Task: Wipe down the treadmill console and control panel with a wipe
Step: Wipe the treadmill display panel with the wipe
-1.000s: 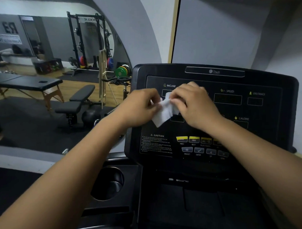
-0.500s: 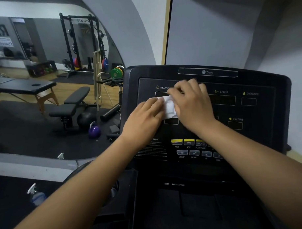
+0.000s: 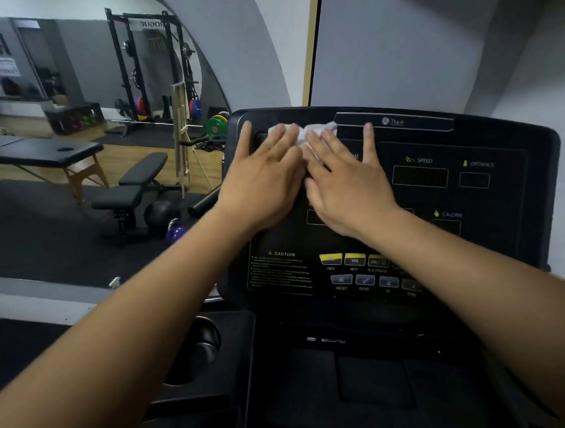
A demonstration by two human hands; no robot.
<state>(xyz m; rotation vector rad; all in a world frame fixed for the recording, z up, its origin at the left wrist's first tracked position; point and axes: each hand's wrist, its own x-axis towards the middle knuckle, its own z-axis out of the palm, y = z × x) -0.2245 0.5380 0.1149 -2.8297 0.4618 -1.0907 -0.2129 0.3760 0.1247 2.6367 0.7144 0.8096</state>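
Both hands are laid flat on the upper left part of the treadmill console (image 3: 496, 148), side by side and touching along their inner edges. The left hand (image 3: 264, 182) is spread wide, fingers straight, with its outermost finger stretched toward the console's left corner. Same deal with the right hand (image 3: 344, 186): palm down, fingers fanned out, the outermost one reaching up to the lower edge of the logo strip (image 3: 396, 121). Nothing is being pinched or gripped, it's all flat pressing.

The wipe (image 3: 307, 131) is trapped under the fingers of both hands. Only a white crumpled bit can be seen, poking out past the fingertips near the console's top edge, just left of that logo strip. How much of it is hidden under the palms can't be told.

Lower down, the control panel (image 3: 366, 271) is left uncovered: a row of yellow buttons marked PREV and NEXT, and a row of grey ones underneath. A CAUTION label (image 3: 281, 271) is stuck to the left of them. The SPEED, DISTANCE and CALORIE windows on the right are dark.

A cup holder (image 3: 199, 348) is set into the tray below the console on the left. In the mirror (image 3: 87, 60) off to the left, gym stuff is reflected: a squat rack (image 3: 148, 68), a black massage table (image 3: 42, 153), a weight bench (image 3: 136, 183), a green plate (image 3: 216, 125), a dark ball (image 3: 159, 215) and a purple kettlebell (image 3: 176, 232) on the black floor mat
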